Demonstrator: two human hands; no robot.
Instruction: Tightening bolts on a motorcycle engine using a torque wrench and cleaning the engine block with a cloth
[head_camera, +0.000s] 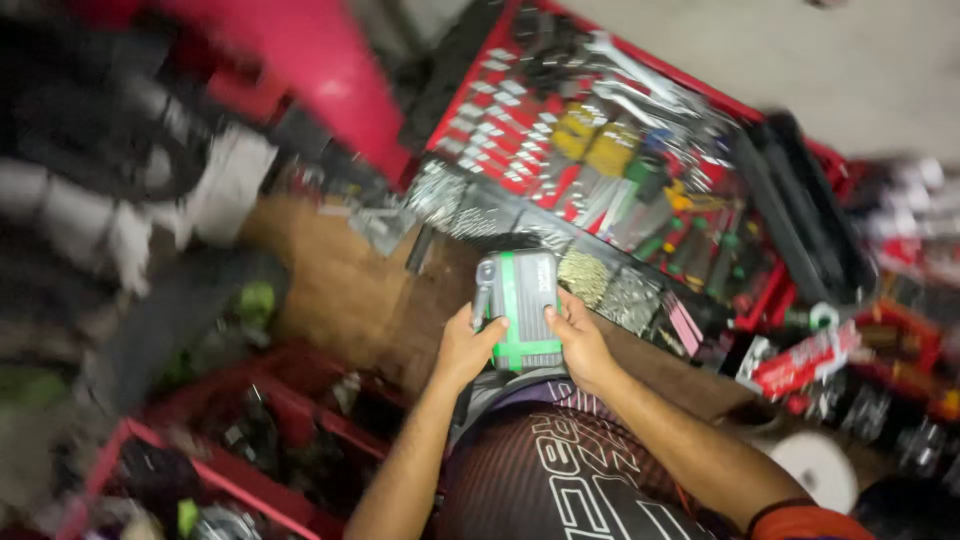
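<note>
A: Toolbox (800, 215), red and lying open, fills the upper right of the head view. Rows of sockets (497, 110) and wrenches (640, 85) sit in its tray, with yellow and green handled tools beside them. Its black lid stands along the right edge.

B: What comes next in size?

A: A red crate (250, 470) at the lower left, holding dark parts too blurred to name. Between the crate and the toolbox runs a brown work surface (340, 280). A clear divided box of small screws (600, 280) lies on it, just below the toolbox.

B: And the person?

A: The person's forearms rise from the bottom edge, over a dark patterned garment. Both hands meet on a small grey case with a green band (522, 305), held upright in the middle of the frame, in front of the screw box.

B: How do the fingers stand?

A: The left hand (465, 350) grips the case's left edge, thumb across the front near the green band, fingers wrapped behind. The right hand (580, 345) clamps the right edge, thumb on the front face, fingers curled around the side.

B: Anything smaller?

A: A white roll (820, 465) at the lower right, near the right elbow.
</note>
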